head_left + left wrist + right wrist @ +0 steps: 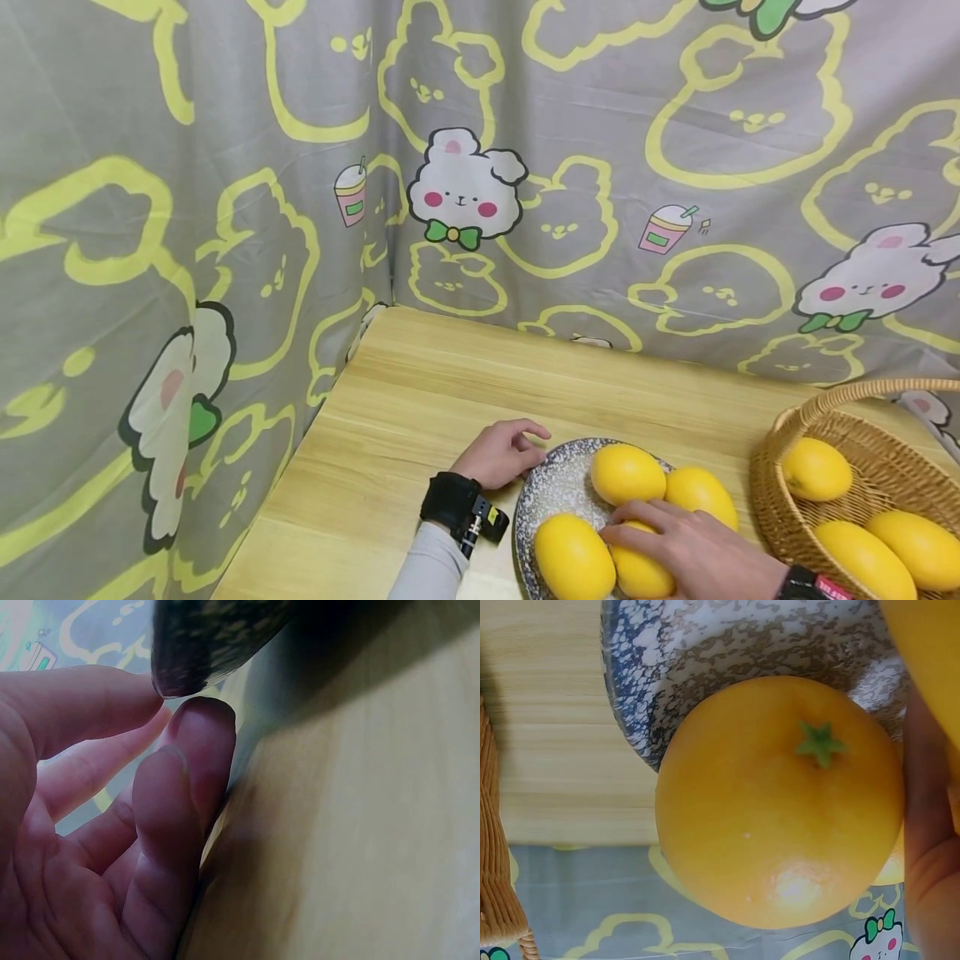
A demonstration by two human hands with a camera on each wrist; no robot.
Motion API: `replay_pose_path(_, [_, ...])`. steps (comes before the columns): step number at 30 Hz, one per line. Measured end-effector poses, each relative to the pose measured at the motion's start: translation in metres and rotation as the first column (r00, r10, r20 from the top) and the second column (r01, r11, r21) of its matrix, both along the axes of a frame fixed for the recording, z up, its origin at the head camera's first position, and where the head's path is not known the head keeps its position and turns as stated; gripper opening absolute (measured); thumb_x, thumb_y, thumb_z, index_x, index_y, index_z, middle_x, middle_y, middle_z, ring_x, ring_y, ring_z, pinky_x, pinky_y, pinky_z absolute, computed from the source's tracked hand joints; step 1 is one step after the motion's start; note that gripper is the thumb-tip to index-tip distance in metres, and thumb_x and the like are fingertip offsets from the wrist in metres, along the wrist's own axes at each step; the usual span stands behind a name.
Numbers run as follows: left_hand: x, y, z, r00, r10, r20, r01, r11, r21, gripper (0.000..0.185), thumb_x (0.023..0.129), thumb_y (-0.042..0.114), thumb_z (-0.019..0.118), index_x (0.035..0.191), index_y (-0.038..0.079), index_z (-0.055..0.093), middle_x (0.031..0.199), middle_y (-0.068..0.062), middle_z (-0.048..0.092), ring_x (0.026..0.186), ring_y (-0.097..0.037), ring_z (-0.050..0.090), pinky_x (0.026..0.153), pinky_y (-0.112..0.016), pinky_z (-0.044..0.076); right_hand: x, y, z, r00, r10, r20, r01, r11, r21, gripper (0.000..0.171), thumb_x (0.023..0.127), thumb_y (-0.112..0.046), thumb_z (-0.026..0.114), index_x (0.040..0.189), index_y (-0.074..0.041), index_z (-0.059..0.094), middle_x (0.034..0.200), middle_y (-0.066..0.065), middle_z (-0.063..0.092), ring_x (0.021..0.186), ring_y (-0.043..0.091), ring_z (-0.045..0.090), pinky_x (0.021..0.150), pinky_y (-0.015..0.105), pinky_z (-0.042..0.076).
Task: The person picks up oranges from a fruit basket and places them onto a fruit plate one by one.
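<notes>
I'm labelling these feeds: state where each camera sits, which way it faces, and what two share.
Head: on the head, facing forward and down at the speckled plate, yellow fruits and wicker basket; left hand and right hand show.
Left wrist: on that wrist, facing the plate's edge and tabletop; only the left hand shows.
Right wrist: on that wrist, facing a fruit and the plate; right hand partly shows.
Head and right wrist share plate, fruits and basket.
</notes>
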State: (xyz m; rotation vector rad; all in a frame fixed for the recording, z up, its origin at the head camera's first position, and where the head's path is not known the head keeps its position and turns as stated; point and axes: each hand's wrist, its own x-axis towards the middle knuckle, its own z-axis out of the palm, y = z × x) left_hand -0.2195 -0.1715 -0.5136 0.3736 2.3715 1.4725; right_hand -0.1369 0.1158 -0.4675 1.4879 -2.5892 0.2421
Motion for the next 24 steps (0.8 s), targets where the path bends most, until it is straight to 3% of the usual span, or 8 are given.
replay_pose_path(9, [0.001,0.0,0.0,1.0,0.001,-0.007,-0.001,1.0,-0.006,0.026,0.098,0.023,0.069,0.124,0.019,0.072,0.091,0.002,0.074,0.073,-0.006,0.062,0.068,-0.024,0.047,0.002,0.003,0.003,1.0,0.004,0.03,-0.004,1.0,-0.017,0.069,0.081,-0.069,0.076,0.141,-0.041,0.055,0.131,-0.011,0.06,0.098,0.001,0.063,0.068,0.02,0.053])
replay_pose_path(14, [0.001,0.0,0.001,1.0,-0.001,-0.009,0.0,1.0,-0.004,0.027,0.098,0.023,0.069,0.124,0.019,0.072,0.091,0.003,0.073,0.072,-0.006,0.061,0.067,-0.023,0.046,0.004,0.005,0.007,1.0,0.013,-0.003,-0.013,0.999,-0.035,0.071,0.081,-0.065,0.079,0.142,-0.037,0.056,0.132,-0.007,0.06,0.098,0.003,0.064,0.067,0.015,0.05])
replay_pose_path(19, [0.001,0.0,0.001,1.0,0.0,-0.008,0.0,1.0,0.003,0.027,0.098,0.023,0.069,0.125,0.018,0.072,0.091,0.002,0.073,0.072,-0.007,0.061,0.066,-0.023,0.046,0.005,0.009,0.015,0.999,-0.006,-0.04,0.005,0.999,-0.037,0.062,0.083,-0.059,0.081,0.137,-0.037,0.061,0.131,-0.011,0.059,0.097,-0.004,0.061,0.069,0.008,0.045])
replay_pose_path(24, [0.001,0.0,0.001,1.0,-0.003,-0.011,0.003,1.0,-0.003,0.027,0.098,0.023,0.069,0.125,0.018,0.072,0.091,0.002,0.073,0.072,-0.006,0.061,0.066,-0.023,0.046,0.006,0.015,0.024,0.995,-0.056,-0.087,0.055,0.998,-0.018,0.056,0.082,-0.056,0.082,0.133,-0.039,0.063,0.13,-0.014,0.058,0.103,-0.003,0.059,0.074,0.007,0.045])
